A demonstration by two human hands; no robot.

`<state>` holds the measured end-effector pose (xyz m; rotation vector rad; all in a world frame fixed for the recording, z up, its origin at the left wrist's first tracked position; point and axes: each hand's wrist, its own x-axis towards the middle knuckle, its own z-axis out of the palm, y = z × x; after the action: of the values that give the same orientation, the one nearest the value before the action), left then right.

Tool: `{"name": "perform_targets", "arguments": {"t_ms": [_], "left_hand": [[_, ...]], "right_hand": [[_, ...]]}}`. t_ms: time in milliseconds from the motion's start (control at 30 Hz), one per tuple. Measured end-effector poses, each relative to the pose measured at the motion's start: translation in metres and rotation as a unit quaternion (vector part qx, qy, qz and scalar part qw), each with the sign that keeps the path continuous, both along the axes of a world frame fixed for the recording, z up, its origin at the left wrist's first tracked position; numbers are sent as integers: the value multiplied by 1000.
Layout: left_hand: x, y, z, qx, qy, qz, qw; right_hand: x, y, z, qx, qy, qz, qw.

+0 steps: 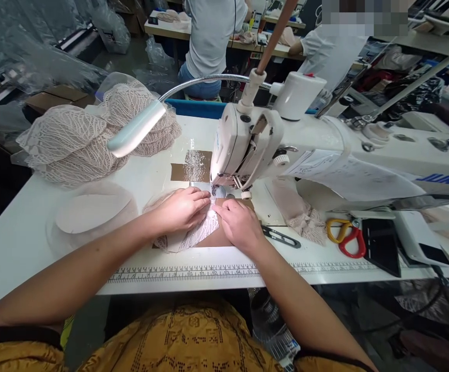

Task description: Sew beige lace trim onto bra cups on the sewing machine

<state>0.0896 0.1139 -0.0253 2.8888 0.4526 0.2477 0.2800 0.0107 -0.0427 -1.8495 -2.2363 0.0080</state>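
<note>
The left hand [183, 209] and right hand [240, 222] both pinched the lace piece [193, 238], fingertips meeting just before the needle of the sewing machine [247, 139]. Snips [281, 237] lay right of the machine, scissors [346, 238] farther right, and a lace pile [88, 142] to its left on the tabletop [26, 248].

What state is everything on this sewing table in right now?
Lace piece: spread under the foot of the sewing machine, held down by both hands.
Left hand: flat on the lace piece.
Right hand: fingers bent, tips on the lace piece.
Lamp: seems lit.
Scissors: shut, lying flat.
Lace pile: heaped, untouched.
</note>
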Motion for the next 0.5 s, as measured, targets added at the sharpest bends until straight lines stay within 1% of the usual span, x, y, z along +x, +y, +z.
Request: {"name": "perform_targets", "arguments": {"t_ms": [200,500], "left_hand": [[2,-3,-2,15,19,14,1000],[7,4,-7,25,27,16,999]], "right_hand": [[-1,0,-2,5,-18,-1,1000],[-1,4,-1,0,1,-19,1000]]}}
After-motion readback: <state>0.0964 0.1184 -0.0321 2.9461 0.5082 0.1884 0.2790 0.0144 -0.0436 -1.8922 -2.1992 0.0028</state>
